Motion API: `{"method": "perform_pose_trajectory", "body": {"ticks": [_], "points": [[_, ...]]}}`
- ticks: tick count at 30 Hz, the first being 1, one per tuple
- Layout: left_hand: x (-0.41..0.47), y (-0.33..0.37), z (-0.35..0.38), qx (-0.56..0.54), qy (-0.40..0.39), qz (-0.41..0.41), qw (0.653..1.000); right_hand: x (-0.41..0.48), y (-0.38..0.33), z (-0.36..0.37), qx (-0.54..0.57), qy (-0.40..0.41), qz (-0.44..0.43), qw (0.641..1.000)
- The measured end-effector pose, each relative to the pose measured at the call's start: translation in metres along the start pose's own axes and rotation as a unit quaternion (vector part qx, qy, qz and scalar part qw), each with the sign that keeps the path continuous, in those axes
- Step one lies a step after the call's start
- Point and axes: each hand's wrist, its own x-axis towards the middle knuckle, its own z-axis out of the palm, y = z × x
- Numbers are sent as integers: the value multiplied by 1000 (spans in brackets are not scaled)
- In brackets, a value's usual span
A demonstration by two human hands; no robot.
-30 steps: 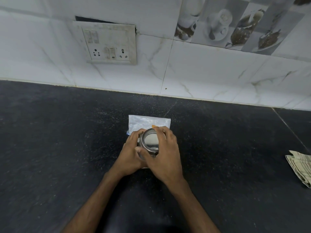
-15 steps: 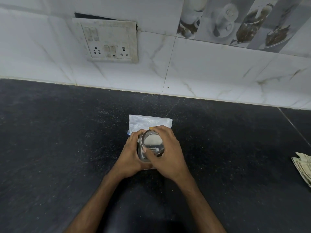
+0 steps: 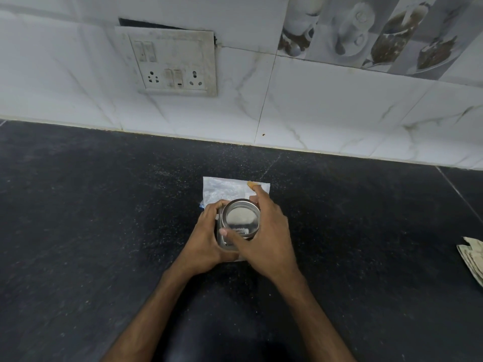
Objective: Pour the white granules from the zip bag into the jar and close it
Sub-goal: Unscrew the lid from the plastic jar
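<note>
A small jar with a metal-rimmed, see-through lid (image 3: 240,219) stands on the dark counter, white granules showing inside. My left hand (image 3: 206,239) wraps around the jar's left side. My right hand (image 3: 264,231) grips the lid from the right, thumb across its near edge and fingers at the far rim. Flat on the counter just behind the jar lies the clear zip bag (image 3: 227,189); my hands hide its near part.
The black speckled counter (image 3: 104,231) runs to a white tiled wall with a socket panel (image 3: 170,61). Folded paper or cloth (image 3: 473,259) lies at the right edge.
My right hand has turned on the lid, its fingers shifting around the rim. The jar and left hand stay in place. The camera has shifted a little.
</note>
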Motion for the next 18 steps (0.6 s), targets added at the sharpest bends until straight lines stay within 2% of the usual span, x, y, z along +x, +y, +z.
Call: {"method": "perform_pose_trajectory", "body": {"ticks": [4, 6, 10, 15, 18], "points": [[4, 7, 0, 47, 5, 16, 999, 1, 2, 1, 4, -22, -15, 1000], [7, 12, 2, 29, 6, 19, 999, 5, 0, -1, -14, -35, -25, 999], [8, 13, 4, 7, 23, 4, 1000, 5, -5, 3, -36, -5, -22, 999], [7, 8, 5, -10, 23, -5, 1000, 11, -1, -1, -47, -58, -45, 996], [6, 6, 5, -15, 22, -6, 1000, 12, -2, -3, -48, -33, -40, 998]]}}
